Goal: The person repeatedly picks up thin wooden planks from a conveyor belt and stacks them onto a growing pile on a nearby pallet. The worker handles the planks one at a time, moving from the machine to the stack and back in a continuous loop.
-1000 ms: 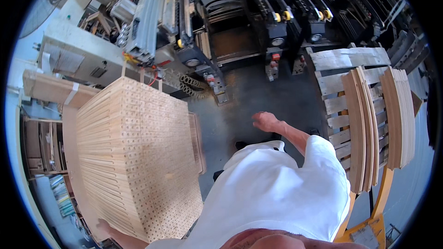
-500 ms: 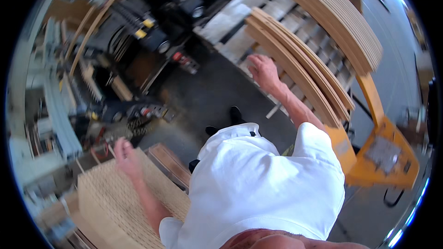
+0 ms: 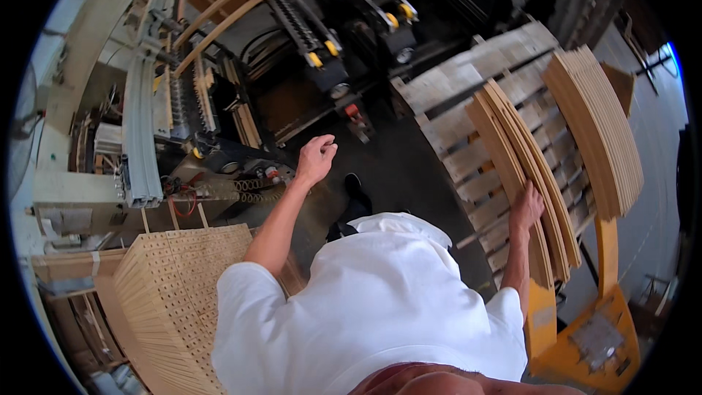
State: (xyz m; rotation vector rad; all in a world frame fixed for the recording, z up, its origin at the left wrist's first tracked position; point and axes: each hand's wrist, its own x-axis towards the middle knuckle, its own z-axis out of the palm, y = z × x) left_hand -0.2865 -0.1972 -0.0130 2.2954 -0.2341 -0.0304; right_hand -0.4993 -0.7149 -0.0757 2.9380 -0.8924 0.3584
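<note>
My right hand (image 3: 525, 208) is on the near stack of curved wooden boards (image 3: 504, 150), its fingers bent over a board's edge and partly hidden between the pieces. These boards lie side by side on a pallet (image 3: 446, 132) to my right. Over the floor in front of me, my left hand (image 3: 316, 161) hangs in the air, fingers loosely bent and nothing in it. At my left stands a large stack of light wooden pieces (image 3: 183, 271) with rows of small holes in its top.
A second, bigger stack of curved boards (image 3: 596, 132) sits farther right on the pallet. Behind it is a yellow pallet jack (image 3: 592, 336). Ahead stands a dark machine with yellow-tipped rails (image 3: 307, 36); two curved wooden strips (image 3: 238, 18) lie across its left side.
My right hand has come down from above the pallet onto the near boards. My left hand has swung from over the holed stack to the front. The view has turned left.
</note>
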